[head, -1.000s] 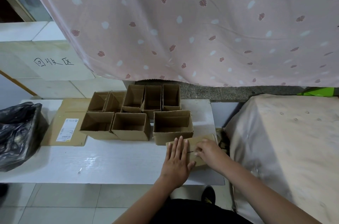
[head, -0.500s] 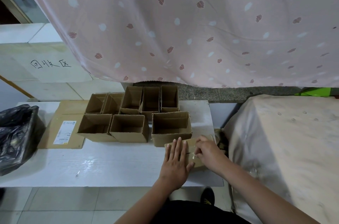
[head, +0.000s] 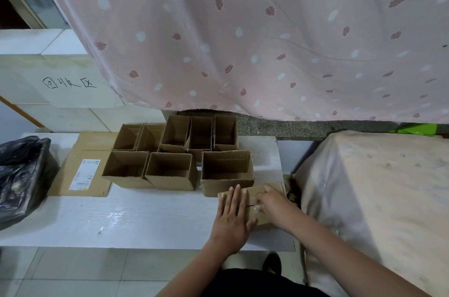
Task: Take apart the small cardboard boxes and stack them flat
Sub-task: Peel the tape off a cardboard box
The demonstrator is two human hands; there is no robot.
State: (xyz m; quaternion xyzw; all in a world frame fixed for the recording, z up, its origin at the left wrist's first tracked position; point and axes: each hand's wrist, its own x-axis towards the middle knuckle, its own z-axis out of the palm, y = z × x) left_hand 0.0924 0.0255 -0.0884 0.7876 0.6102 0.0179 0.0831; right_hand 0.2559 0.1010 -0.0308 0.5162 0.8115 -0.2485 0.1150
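On the white ribbed table point(head: 145, 219), at its near right corner, lies a closed small brown corrugated cardboard box point(head: 269, 191). The left hand point(head: 233, 219) presses flat on the box's top, fingers straight and slightly spread. The right hand point(head: 272, 204) rests beside it on the box, fingertips curled at the taped seam, apparently pinching clear tape. Behind the box stand eight open-topped square brown cardboard boxes point(head: 170, 170); left of these lie a flat cardboard sheet point(head: 82, 175) and a crinkled glossy black plastic bag point(head: 21, 175).

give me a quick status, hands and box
Left hand flat, pressing the box down. Right hand pinching tape at its seam. Open boxes crowd close behind.
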